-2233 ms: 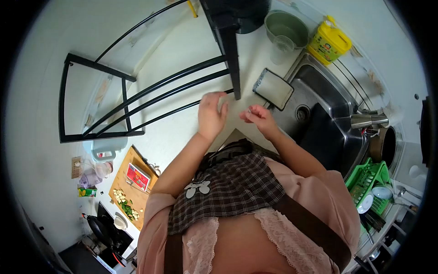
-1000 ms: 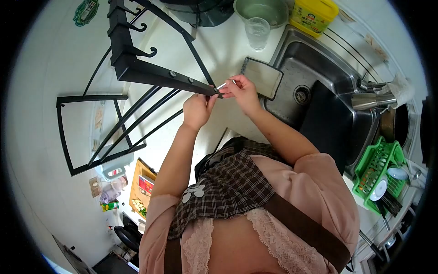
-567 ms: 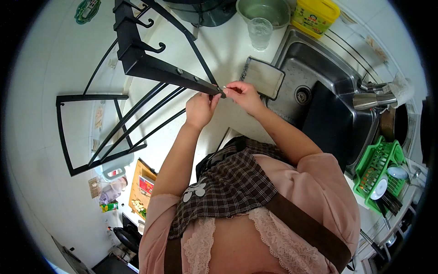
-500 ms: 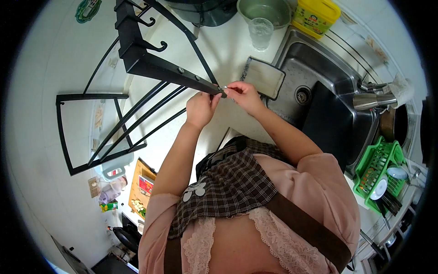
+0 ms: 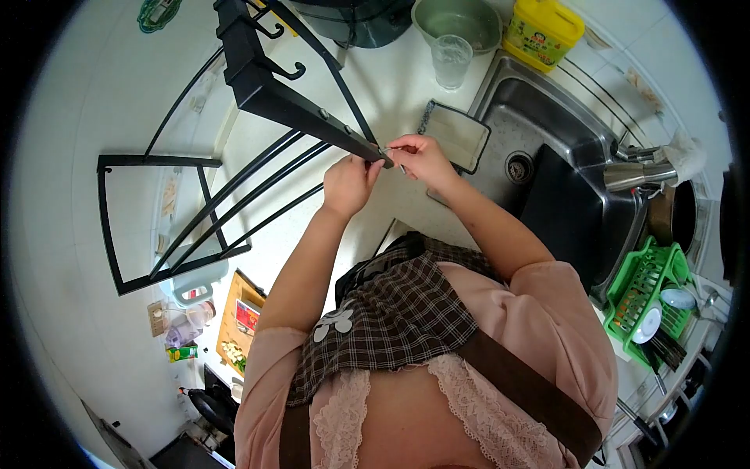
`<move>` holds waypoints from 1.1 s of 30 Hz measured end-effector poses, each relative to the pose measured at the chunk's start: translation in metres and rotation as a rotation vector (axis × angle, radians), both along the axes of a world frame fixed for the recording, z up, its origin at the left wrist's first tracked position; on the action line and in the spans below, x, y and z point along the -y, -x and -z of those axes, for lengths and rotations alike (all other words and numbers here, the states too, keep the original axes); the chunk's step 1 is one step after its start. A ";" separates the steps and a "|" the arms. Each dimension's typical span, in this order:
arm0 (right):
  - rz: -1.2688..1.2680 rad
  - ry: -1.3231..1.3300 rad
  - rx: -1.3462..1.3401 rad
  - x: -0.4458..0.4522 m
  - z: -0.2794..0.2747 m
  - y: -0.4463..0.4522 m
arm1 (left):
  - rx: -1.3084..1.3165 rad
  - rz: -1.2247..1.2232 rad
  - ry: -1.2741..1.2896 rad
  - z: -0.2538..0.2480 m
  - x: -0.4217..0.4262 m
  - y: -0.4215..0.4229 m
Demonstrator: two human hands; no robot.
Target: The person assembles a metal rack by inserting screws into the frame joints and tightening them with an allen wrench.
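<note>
A black metal rack (image 5: 293, 109) with hooks and long bars stands over the counter at upper left. My left hand (image 5: 349, 186) is closed around the near end of its thick bar, thumb and fingers pinching it. Fingers pressed together, my right hand (image 5: 426, 162) meets the same bar end from the right. A small shiny metal piece shows between its fingertips, too small to name. Round silver bolt heads dot the bar farther up. Slender black bars (image 5: 258, 191) run from the rack to a rectangular black frame (image 5: 107, 227) on the left.
Right of my hands, a shallow black-edged tray (image 5: 457, 137) rests by the steel sink (image 5: 500, 117). Behind are a clear cup (image 5: 451, 62), a green basin (image 5: 469, 23) and a yellow tub (image 5: 544, 31). A green dish rack (image 5: 637, 285) stands right; a wooden board (image 5: 234, 313) lies left.
The rack's upper part with its hooks has shifted slightly right and down in view. Both hands stay at the bar end; the right one has turned a little around the small metal piece.
</note>
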State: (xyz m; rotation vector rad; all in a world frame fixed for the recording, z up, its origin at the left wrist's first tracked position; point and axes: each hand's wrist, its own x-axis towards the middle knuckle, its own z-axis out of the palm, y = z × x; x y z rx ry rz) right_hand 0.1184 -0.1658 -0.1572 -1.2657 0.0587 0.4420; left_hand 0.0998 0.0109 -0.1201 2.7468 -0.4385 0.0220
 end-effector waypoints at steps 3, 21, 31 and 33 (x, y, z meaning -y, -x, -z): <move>-0.016 -0.001 -0.001 -0.001 0.004 -0.002 | -0.049 -0.021 -0.006 0.000 0.000 0.001; -0.284 -0.020 -0.251 0.002 -0.014 -0.040 | -0.013 -0.027 -0.097 -0.005 0.005 0.000; -0.426 -0.159 -0.108 0.016 -0.029 -0.018 | 0.011 0.016 -0.084 0.005 -0.001 0.000; -0.431 -0.213 -0.163 0.016 -0.026 -0.017 | 0.012 0.011 -0.104 0.004 0.000 0.000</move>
